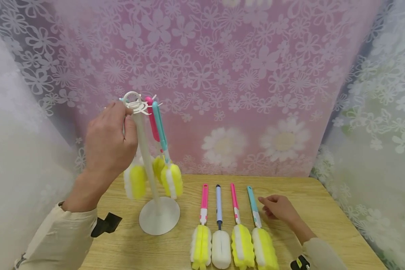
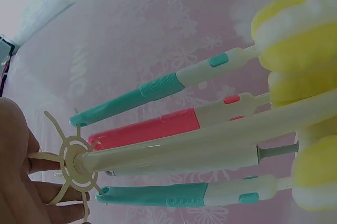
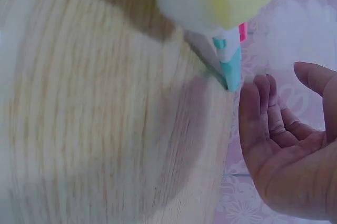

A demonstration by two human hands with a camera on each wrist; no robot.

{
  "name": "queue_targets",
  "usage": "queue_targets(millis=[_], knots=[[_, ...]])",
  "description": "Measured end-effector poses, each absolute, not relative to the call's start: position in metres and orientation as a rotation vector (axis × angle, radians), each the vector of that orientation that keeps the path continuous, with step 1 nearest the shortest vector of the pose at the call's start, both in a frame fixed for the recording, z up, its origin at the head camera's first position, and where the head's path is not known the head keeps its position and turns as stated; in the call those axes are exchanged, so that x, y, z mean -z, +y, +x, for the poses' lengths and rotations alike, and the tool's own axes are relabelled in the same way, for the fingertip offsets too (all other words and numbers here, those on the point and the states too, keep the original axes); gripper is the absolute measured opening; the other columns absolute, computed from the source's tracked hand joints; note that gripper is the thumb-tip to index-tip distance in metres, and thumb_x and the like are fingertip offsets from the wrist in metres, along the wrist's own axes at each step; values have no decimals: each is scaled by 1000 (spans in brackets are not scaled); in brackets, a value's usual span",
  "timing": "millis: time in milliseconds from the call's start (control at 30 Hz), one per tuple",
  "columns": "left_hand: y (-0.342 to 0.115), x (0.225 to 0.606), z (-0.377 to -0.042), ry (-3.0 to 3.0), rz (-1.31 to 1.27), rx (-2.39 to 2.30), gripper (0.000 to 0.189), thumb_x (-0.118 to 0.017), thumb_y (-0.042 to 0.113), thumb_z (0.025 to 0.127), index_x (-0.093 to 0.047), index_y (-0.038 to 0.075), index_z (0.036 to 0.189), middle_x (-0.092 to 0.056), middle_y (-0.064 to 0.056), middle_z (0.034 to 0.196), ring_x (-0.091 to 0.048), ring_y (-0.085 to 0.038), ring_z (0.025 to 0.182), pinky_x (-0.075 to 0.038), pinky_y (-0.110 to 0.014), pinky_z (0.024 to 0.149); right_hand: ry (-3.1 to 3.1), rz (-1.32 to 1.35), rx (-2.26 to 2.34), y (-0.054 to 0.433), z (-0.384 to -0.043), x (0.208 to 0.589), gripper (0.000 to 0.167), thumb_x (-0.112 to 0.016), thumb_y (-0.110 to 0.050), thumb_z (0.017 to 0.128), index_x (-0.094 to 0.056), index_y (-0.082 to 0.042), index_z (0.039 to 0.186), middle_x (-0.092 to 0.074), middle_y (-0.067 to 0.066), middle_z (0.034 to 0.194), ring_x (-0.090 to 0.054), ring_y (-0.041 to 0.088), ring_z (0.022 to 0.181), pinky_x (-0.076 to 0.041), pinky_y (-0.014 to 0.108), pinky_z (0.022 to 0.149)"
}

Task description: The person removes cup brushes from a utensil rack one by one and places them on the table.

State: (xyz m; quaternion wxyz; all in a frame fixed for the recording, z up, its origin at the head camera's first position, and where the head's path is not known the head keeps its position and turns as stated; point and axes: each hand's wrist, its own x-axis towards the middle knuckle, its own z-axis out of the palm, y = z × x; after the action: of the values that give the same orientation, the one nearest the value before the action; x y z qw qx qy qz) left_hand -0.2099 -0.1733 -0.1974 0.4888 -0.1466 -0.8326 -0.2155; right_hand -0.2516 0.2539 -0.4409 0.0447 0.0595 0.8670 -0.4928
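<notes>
Nearest to me, four sponge brushes lie in a row on the wooden tabletop [image 1: 324,210], sponge heads toward me and cut off by the lower edge of the head view. From my left they are a pink-handled brush [image 1: 202,225], a blue-handled brush with a white sponge [image 1: 220,228], a second pink-handled brush [image 1: 239,228] and a teal-handled brush [image 1: 259,228]. My right hand [image 1: 279,208] rests on the tabletop just beside the teal handle, fingers relaxed and pointing at it. In the right wrist view the fingers [image 3: 263,124] are loosely spread, holding nothing, close to the handle's teal tip [image 3: 231,69]; I cannot tell whether they touch it. The sponge there is blurred and cut off at the top.

Further back on my left stands a white drying rack [image 1: 158,213] with a round base, an upright pole and a spoked ring at the top. Brushes hang from it, sponges down: a teal one [image 1: 162,135] and a pink one [image 1: 152,118] in front. My left hand [image 1: 109,144] is raised at the top of the rack, fingers curled round the handle of another hanging brush [image 1: 135,180], hiding most of that handle. In the left wrist view my fingertips [image 2: 47,192] lie against the spoked ring [image 2: 73,163], and only the edge of the hand shows.

Behind everything hangs a pink flowered curtain [image 1: 239,75].
</notes>
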Motion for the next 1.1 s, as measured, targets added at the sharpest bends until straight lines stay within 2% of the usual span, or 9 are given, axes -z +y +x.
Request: queue_targets(millis=[100, 200, 333, 433, 600, 800, 967, 1100], knots=[[-176, 196, -209, -2042, -358, 563, 24, -38, 14, 94, -56, -1, 91, -54, -13, 75, -50, -29, 72, -41, -45, 66, 2675, 153, 1511, 249, -251, 437, 53, -60, -40, 92, -59, 10, 111, -66, 12, 86, -64, 25, 74, -56, 35, 66], [-177, 196, -209, -2026, -364, 618, 27, -37, 13, 94, -59, -2, 92, -63, -15, 87, -56, -32, 92, -44, -42, 87, 2703, 123, 1532, 242, -252, 431, 50, -61, -39, 92, -61, 8, 110, -66, 13, 86, -64, 27, 76, -56, 34, 66], [-180, 196, -208, -2013, -344, 662, 31, -37, 14, 94, -64, -2, 98, -67, -15, 108, -50, -33, 120, -29, -40, 109, 2698, 47, 1601, 232, -253, 421, 47, -60, -38, 93, -61, 6, 110, -65, 16, 89, -63, 31, 80, -56, 36, 69], [-180, 196, -207, -2014, -326, 631, 32, -38, 14, 94, -65, -1, 99, -67, -14, 109, -50, -33, 118, -33, -43, 105, 2703, 15, 1640, 226, -252, 414, 45, -60, -37, 93, -61, 5, 111, -65, 15, 88, -63, 32, 80, -56, 40, 70], [-180, 197, -208, -1983, -313, 546, 31, -41, 14, 92, -68, -1, 95, -67, -15, 98, -55, -36, 101, -41, -49, 90, 2733, -55, 1615, 215, -250, 407, 38, -60, -33, 94, -62, 2, 108, -65, 12, 83, -64, 34, 79, -55, 42, 69], [-181, 198, -207, -1949, -328, 408, 33, -42, 18, 89, -69, -2, 92, -69, -17, 89, -58, -36, 82, -46, -51, 74, 2760, -106, 1595, 203, -249, 400, 35, -60, -33, 94, -63, -1, 105, -65, 7, 80, -64, 29, 75, -56, 40, 67], [-180, 196, -209, -1905, -329, 389, 38, -47, 33, 88, -69, 1, 84, -68, -14, 77, -57, -34, 68, -45, -50, 61, 2803, -171, 1548, 192, -249, 392, 34, -60, -33, 94, -64, -1, 106, -65, 4, 79, -63, 21, 70, -54, 33, 62], [-177, 197, -210, -1920, -293, 358, 49, -54, 51, 87, -64, 4, 79, -60, -11, 64, -50, -31, 57, -41, -47, 56, 2808, -219, 1533, 178, -247, 387, 32, -60, -31, 94, -64, -2, 107, -65, 3, 80, -61, 17, 69, -52, 30, 61]])
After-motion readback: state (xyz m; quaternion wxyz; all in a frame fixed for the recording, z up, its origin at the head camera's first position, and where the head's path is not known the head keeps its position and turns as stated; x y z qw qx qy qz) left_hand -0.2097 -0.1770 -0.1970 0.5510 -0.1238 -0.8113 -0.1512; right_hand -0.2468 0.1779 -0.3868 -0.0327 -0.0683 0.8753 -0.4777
